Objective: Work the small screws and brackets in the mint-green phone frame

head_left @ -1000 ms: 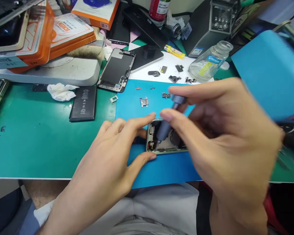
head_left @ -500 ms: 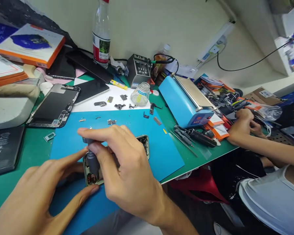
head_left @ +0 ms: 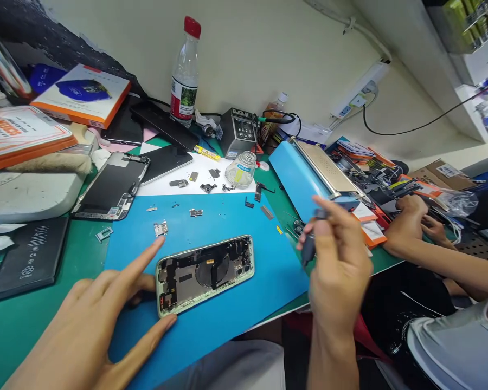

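An opened phone housing (head_left: 187, 295) with a pale green frame lies tilted on the blue mat, its inside facing up. My left hand (head_left: 93, 319) steadies its left end, thumb at the lower corner and a bent finger against the left edge. The index finger stretches out toward a small metal bracket (head_left: 160, 228) on the mat. Off to the right, my right hand (head_left: 339, 260) is raised and holds a dark screwdriver (head_left: 309, 248), both somewhat blurred. Its tip points down, apart from the phone.
Small phone parts (head_left: 196, 213) lie on the blue mat (head_left: 228, 309) and white paper. Behind stand a glass jar (head_left: 241, 169), a bottle (head_left: 184, 86) and a blue machine (head_left: 295, 173). A removed screen (head_left: 111, 187) lies left. A co-worker's arm (head_left: 443, 249) rests at right.
My right hand has lifted the screwdriver off the phone and moved it right, uncovering the housing. My left index finger has come away from the screwdriver. The view has shifted slightly.
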The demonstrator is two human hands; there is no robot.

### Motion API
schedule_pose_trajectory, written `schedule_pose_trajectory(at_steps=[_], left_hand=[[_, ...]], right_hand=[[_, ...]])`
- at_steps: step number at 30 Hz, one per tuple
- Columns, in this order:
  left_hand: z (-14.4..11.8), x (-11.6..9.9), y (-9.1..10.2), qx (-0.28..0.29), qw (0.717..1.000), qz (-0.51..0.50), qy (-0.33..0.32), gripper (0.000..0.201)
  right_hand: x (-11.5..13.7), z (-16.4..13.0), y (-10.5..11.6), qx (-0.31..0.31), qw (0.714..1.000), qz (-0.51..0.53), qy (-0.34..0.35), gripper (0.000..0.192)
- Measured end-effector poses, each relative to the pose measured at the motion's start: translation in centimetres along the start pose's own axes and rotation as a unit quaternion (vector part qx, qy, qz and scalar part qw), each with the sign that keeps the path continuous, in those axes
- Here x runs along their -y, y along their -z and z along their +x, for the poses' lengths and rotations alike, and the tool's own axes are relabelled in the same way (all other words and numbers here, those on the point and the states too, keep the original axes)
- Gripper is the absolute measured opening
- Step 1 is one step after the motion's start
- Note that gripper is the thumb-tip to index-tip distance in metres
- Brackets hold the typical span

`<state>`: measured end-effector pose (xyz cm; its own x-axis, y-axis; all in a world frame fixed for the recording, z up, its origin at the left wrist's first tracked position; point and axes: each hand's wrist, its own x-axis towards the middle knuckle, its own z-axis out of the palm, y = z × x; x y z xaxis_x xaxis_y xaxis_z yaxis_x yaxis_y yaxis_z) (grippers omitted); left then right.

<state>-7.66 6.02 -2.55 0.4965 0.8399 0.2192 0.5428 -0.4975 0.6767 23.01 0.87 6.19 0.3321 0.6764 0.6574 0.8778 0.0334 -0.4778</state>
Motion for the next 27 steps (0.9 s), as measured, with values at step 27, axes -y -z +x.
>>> schedule_pose_trajectory(at_steps=[27], left_hand=[[-0.1, -5.2, 3.5, 0.044, 0.997, 0.060, 0.014, 0.060]], right_hand=[[-6.9, 3.0, 6.7, 0.060, 0.993, -0.102, -0.026, 0.018]])
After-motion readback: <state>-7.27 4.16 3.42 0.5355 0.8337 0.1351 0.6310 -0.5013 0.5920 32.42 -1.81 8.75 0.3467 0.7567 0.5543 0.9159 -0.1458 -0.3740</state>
